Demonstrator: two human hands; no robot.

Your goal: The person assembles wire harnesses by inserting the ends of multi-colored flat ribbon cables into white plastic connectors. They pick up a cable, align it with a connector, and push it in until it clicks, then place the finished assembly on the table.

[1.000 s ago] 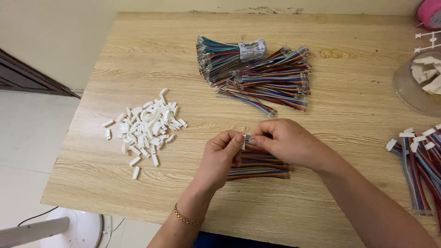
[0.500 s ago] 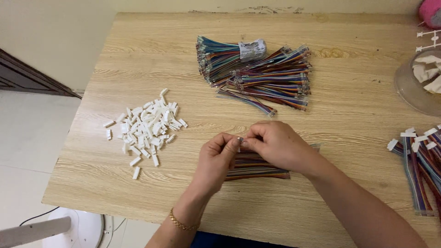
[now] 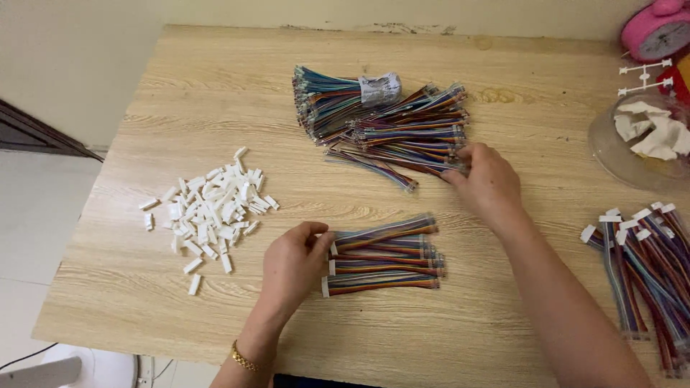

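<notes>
My left hand (image 3: pixel 293 264) pinches the white connector end of the top ribbon cable in a small stack of rainbow ribbon cables (image 3: pixel 384 255) lying in front of me. My right hand (image 3: pixel 487 183) reaches forward, and its fingertips rest on the right edge of a large heap of rainbow ribbon cables (image 3: pixel 402 133) at the table's middle back. I cannot see anything held in it. A scatter of small white plastic connector housings (image 3: pixel 212 208) lies left of my left hand.
A banded bundle of cables (image 3: pixel 338 93) lies at the back of the heap. More cables with white ends (image 3: pixel 647 266) lie at the right edge. A clear bowl of white pieces (image 3: pixel 643 140) and a pink round object (image 3: pixel 658 29) stand at the back right on the wooden table (image 3: pixel 215 86).
Both hands were together on one cable above the small stack. My right hand has now moved away to the big heap, and my left hand has lowered the cable onto the stack.
</notes>
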